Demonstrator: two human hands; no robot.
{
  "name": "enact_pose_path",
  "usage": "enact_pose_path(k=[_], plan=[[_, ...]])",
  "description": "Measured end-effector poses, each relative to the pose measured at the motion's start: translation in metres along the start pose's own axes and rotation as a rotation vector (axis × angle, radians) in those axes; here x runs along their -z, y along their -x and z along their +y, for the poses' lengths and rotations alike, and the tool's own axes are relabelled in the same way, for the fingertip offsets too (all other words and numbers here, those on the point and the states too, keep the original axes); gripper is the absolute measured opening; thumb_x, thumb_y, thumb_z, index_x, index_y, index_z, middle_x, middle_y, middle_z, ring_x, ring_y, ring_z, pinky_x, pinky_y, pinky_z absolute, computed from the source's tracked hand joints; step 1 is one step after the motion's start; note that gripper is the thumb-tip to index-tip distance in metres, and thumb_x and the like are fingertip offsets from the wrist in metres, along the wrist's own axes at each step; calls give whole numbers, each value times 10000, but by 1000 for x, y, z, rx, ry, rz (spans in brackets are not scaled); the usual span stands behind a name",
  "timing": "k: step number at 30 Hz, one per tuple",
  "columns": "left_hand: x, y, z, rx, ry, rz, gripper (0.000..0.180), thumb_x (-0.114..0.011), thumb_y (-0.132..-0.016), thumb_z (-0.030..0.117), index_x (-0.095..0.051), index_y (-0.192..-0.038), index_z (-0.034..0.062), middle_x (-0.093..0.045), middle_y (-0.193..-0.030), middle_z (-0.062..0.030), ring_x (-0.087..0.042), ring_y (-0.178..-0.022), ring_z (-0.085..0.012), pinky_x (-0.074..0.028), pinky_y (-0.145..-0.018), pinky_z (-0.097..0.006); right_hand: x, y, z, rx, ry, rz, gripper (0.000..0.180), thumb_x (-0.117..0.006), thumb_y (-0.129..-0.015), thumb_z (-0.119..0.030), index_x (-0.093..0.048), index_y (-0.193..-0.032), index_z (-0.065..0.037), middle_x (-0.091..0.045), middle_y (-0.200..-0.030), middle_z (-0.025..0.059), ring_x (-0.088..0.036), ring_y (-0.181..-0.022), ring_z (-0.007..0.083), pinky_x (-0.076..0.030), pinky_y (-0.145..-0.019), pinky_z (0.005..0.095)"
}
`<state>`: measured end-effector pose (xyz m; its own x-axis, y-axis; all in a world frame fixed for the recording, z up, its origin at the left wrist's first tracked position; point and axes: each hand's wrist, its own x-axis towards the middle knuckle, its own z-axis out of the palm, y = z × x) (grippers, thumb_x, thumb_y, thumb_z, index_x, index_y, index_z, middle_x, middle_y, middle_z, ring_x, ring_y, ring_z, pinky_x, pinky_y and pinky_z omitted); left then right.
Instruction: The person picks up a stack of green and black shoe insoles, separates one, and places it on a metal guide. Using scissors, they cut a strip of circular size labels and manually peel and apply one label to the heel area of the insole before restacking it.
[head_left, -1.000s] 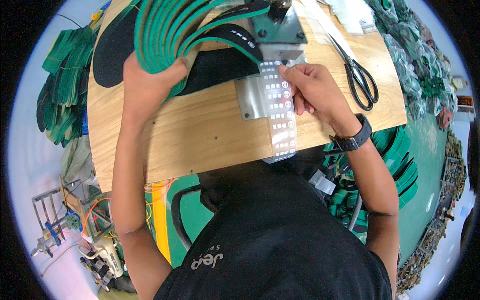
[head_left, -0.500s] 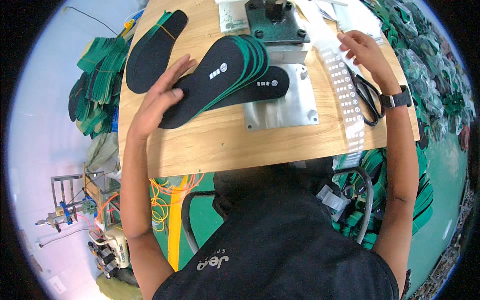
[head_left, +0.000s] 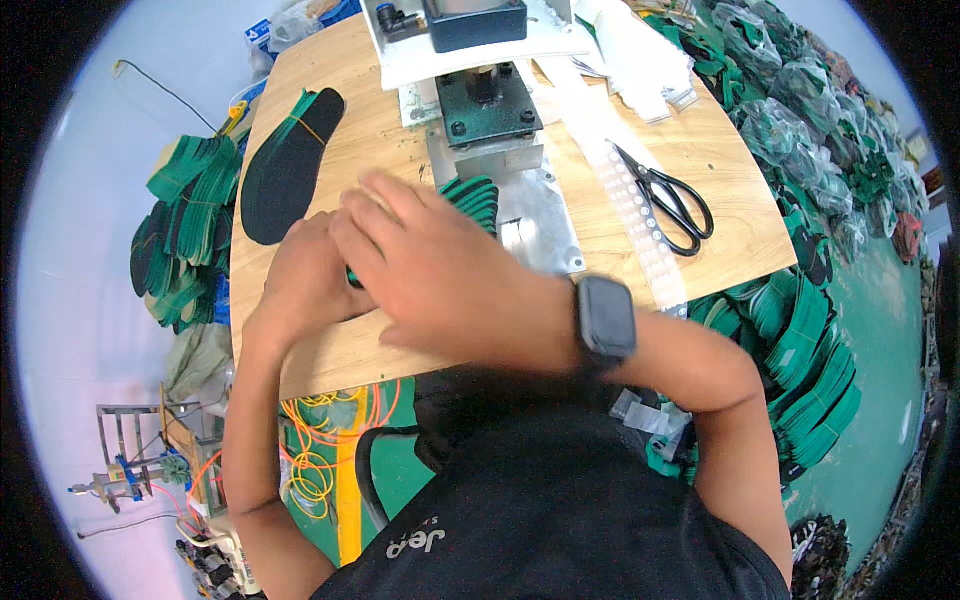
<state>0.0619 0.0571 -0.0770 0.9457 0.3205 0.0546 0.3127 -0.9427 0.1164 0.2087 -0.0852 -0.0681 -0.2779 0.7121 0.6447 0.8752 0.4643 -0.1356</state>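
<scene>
A stack of black insoles with green edges lies in front of the press, mostly hidden under my hands. My left hand is closed round the near left end of the stack. Across the stack, over the fingers of my left hand, reaches my right hand. It is smeared by motion, and what its fingers grip is hidden. Behind the stack's far end stands the press, with a metal base plate under it.
Another banded insole bundle lies on the table's left. To the right are a clear strip of white printed labels and black scissors. Insole piles stand beside the table, bagged ones at far right.
My right hand has swung left from beside the label strip to my left hand. The insole stack is now largely covered. The view has shifted, showing more of the press.
</scene>
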Motion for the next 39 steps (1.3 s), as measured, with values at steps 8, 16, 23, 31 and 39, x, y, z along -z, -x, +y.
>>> enact_pose_path(k=[8,16,23,31,39], plan=[[-28,103,-39,212,678,341,1009,-850,-552,164,-349,-1420,48,-412,-1423,-124,-379,-1319,-251,-292,-1090,-374,-15,7,17,-230,-41,-606,563,-769,-687,-380,-543,-1014,17,-584,-949,181,-566,-958,346,-479,-778,412],[-82,114,-27,226,754,850,836,-878,-532,100,-436,-1238,29,-474,-1192,-122,-474,-1151,-234,-379,-1000,-357,-23,-12,5,-327,19,-644,588,-763,-683,-410,-522,-1020,8,-573,-968,180,-554,-938,352,-464,-765,415],[-54,94,-13,97,820,761,622,-693,-755,393,-526,-1205,-4,-579,-1044,-121,-550,-1027,-233,-435,-899,-348,-40,0,-10,-111,-69,-431,555,-732,-719,-394,-499,-1006,20,-564,-918,185,-561,-879,359,-468,-741,428],[4,11,-104,277,421,720,445,-698,-807,182,-575,-1216,57,-530,-1296,-105,-481,-1221,-233,-355,-1041,-347,82,59,-3,-431,-87,-349,672,-791,-692,-352,-499,-1159,33,-588,-1000,191,-584,-930,353,-480,-786,409],[11,-83,-191,450,328,367,914,-782,-680,437,-389,-1400,35,-411,-1391,-264,-399,-1307,-340,-310,-1074,-353,216,199,109,-1216,-146,235,495,-739,-800,-280,-572,-1114,64,-651,-982,76,-619,-857,123,-494,-756,263]])
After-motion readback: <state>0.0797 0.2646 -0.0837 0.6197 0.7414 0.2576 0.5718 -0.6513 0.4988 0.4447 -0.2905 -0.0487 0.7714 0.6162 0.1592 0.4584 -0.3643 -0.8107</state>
